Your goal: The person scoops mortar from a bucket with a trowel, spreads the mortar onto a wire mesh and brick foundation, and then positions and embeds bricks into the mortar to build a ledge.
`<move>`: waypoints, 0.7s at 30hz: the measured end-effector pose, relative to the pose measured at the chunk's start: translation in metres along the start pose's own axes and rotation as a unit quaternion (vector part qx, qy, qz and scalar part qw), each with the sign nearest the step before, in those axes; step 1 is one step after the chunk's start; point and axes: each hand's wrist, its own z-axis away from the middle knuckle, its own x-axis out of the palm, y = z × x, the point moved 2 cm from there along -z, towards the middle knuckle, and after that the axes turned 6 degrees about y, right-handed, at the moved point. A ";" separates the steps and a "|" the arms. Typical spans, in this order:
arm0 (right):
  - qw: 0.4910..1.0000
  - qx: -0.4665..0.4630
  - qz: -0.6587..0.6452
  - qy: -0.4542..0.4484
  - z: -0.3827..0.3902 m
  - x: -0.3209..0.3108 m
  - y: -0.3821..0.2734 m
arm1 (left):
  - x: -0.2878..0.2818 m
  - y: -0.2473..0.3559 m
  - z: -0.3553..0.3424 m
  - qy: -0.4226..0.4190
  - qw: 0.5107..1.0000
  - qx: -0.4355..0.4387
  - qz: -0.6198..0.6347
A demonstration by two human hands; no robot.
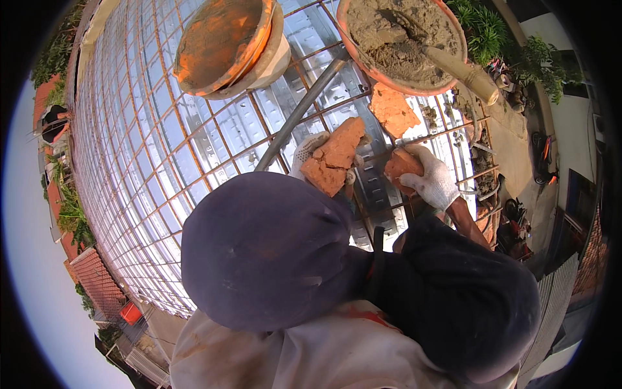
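Observation:
A large broken piece of orange-red brick (337, 155) is held in my left hand (308, 148), which wears a white glove and is partly hidden behind it. My right hand (437, 180), also gloved, grips a smaller brick chunk (400, 170), thumb across its near face. A narrow gap separates the two pieces. Just beyond them, a flat brick fragment (393, 111) lies on the steel bar mesh (188, 139). Farther off, wet grey mortar fills a round basin (405, 88), and a tool's wooden handle (463, 72) sticks out over its right rim. Dark cloth hides much of my arms.
Mortar-stained orange and pale buckets (277, 61), nested and tilted, stand at the far left of the basin. A grey pipe (301, 107) crosses the mesh over shiny metal decking (223, 152). Past the right edge, a lower paved area (518, 149) holds a parked motorbike (543, 159).

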 end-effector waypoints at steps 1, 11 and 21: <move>1.000 0.001 -0.003 -0.007 -0.002 0.002 0.007 | 0.001 0.000 0.000 0.003 1.000 -0.005 -0.003; 0.982 -0.134 0.030 0.132 0.003 -0.005 -0.009 | 0.020 -0.021 -0.022 0.083 0.992 -0.077 -0.049; 0.978 -0.163 0.003 0.126 0.016 0.001 0.002 | 0.027 -0.031 -0.035 0.108 0.967 -0.181 -0.142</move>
